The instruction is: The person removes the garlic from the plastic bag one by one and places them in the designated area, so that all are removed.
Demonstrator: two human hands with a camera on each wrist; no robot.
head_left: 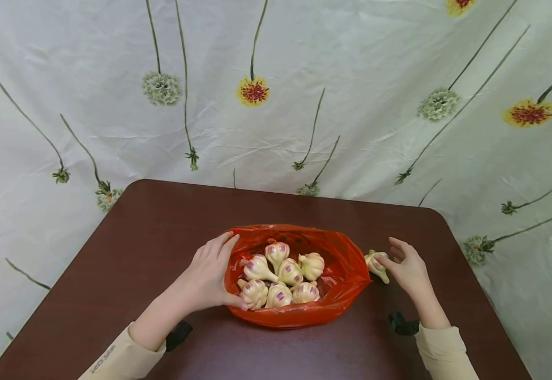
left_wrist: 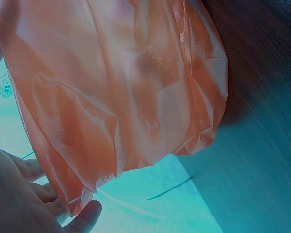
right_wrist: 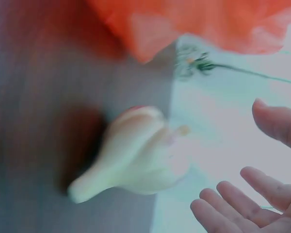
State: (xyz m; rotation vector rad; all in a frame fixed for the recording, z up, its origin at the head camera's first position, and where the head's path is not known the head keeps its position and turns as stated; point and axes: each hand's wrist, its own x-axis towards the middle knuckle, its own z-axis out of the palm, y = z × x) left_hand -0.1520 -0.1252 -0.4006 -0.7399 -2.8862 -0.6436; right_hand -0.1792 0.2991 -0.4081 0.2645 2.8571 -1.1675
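A red plastic bag (head_left: 300, 316) stands with its mouth spread wide, and several garlic bulbs (head_left: 278, 294) with purple patches lie inside. My left hand (head_left: 209, 274) holds the bag's left rim, thumb toward the near side and fingers toward the far side. In the left wrist view, a corner of the bag (left_wrist: 82, 131) lies between the thumb and the fingers. One more garlic bulb (right_wrist: 136, 155) is on the table just right of the bag. Beside this bulb, my right hand (head_left: 409, 266) has its fingers spread; the right wrist view shows them apart from it.
The dark brown table (head_left: 181, 211) extends around the bag. Behind it hangs a pale cloth (head_left: 366, 105) printed with flowers. Black straps (head_left: 403, 323) are at both wrists, below the beige sleeves (head_left: 439, 343).
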